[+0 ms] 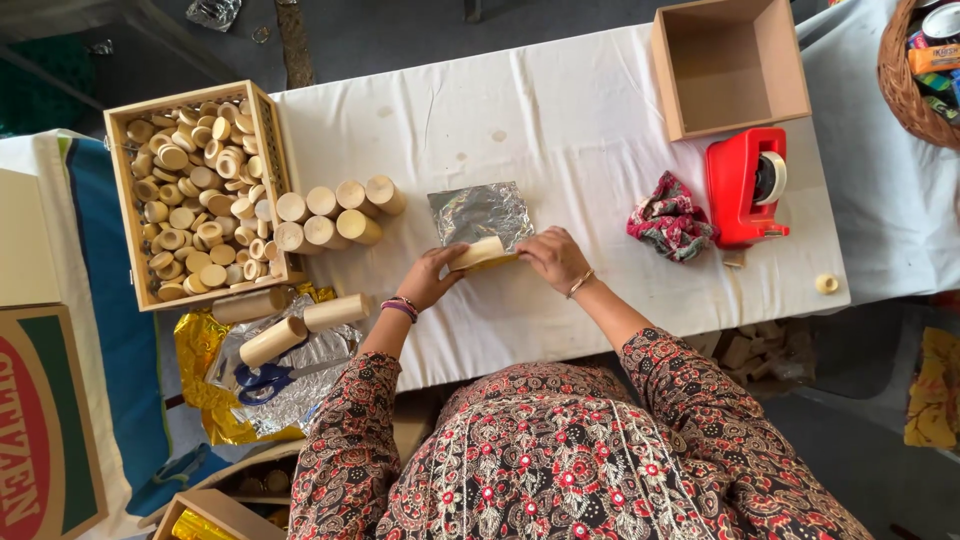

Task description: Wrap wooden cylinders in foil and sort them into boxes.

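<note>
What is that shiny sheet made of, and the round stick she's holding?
The shiny sheet looks like thin metal foil: silvery, crinkled, catching light. The round stick, held by the left hand and right hand, seems bare wood: pale tan, matte, unpainted.

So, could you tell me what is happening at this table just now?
A person is holding a wooden cylinder between the left hand and the right hand, at the near edge of a foil sheet on the white table. More wooden cylinders lie beside an open wooden box full of small wooden pieces. A red tape dispenser, a crumpled cloth and an empty cardboard box sit to the right.
</note>
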